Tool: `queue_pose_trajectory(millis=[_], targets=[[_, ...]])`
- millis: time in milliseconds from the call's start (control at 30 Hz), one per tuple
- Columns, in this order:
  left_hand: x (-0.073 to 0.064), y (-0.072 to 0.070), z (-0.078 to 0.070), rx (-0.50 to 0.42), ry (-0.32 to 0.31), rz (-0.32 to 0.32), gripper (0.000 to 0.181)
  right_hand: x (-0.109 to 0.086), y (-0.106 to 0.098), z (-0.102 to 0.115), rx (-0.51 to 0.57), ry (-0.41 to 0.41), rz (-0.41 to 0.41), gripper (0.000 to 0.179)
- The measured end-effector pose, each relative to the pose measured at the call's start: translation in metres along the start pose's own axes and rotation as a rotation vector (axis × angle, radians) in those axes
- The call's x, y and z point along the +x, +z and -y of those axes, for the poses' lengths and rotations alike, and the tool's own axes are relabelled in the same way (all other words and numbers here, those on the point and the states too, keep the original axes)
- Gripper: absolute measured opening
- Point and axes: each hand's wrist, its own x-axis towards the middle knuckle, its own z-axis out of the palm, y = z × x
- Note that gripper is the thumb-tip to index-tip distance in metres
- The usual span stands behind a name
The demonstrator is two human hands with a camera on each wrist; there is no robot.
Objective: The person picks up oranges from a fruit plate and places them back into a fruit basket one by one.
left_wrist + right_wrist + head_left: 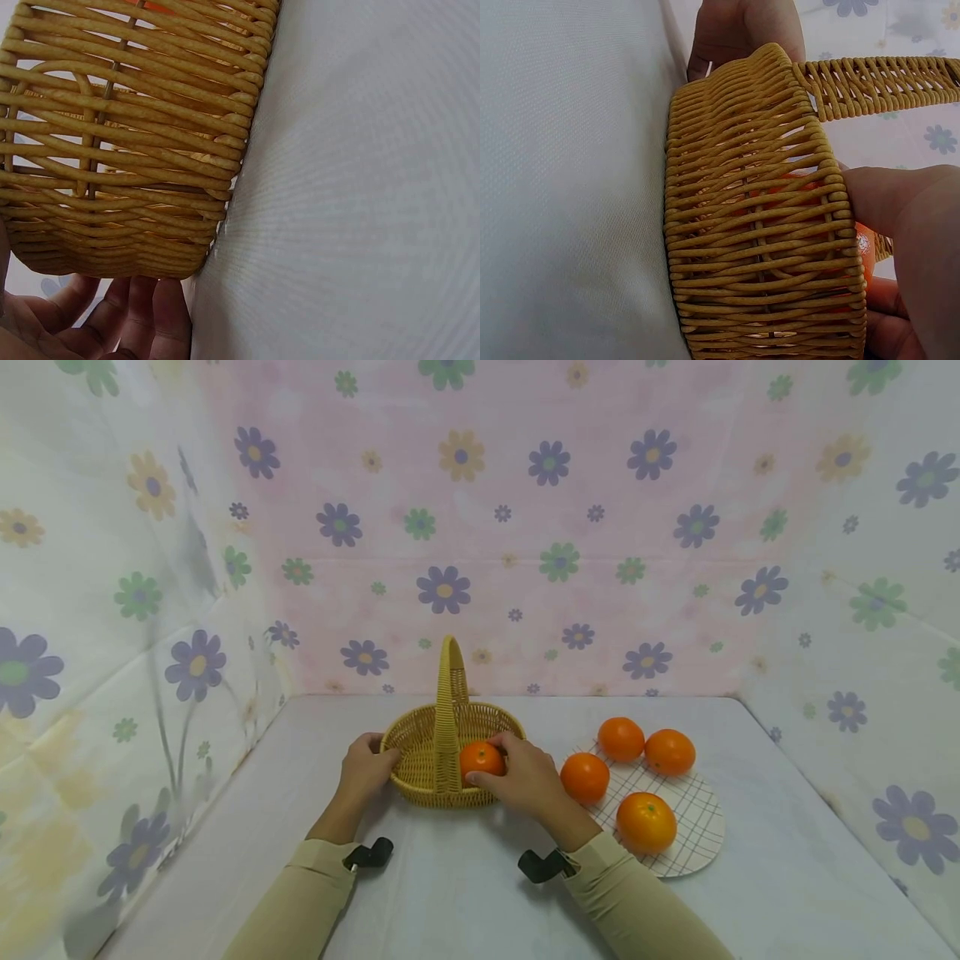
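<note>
Shows a white cloth-covered tabletop (450, 893), bounded at the far edge by a pink flower-printed cloth wall (517, 643) and at the left and right by white flower-printed cloth side walls (847, 652). Note a yellow oval woven basket (420, 797) with a tall arched handle (447, 718), standing upright near the far edge, left of centre. Leaves a broad band of tabletop toward the left side wall, a deep band in front between the beige sleeves (285, 902), and a narrower gap on the right before a round white plate (701, 827) with dark grid lines. Note three loose orange fruits (621, 740) grouped at the far-left part of the plate and a larger orange fruit (647, 823) nearer the front. At the left hand (367, 770), note thumb over the rim and fingers bent against the outside of the basket's left end; grips the basket there. At the right hand (528, 774), note thumb and fingers parted only by the width of a round glossy orange fruit (483, 760); pinches this fruit inside the basket, right of the handle, with thumb on the near side and fingers on the far side. Cannot tell whether touching the basket floor.
</note>
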Motion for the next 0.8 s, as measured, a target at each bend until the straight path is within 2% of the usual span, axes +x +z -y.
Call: queue_pose_trajectory(millis=[500, 800], targets=[[-0.0012, -0.0007, -0.0020, -0.005, -0.010, 0.005, 0.053, -0.0016, -0.0003, 0.0012, 0.017, -0.006, 0.001, 0.057], [0.0003, -0.0003, -0.0004, -0.005, -0.004, 0.004, 0.053, -0.0025, -0.0001, 0.0029, -0.017, -0.001, -0.004, 0.059]])
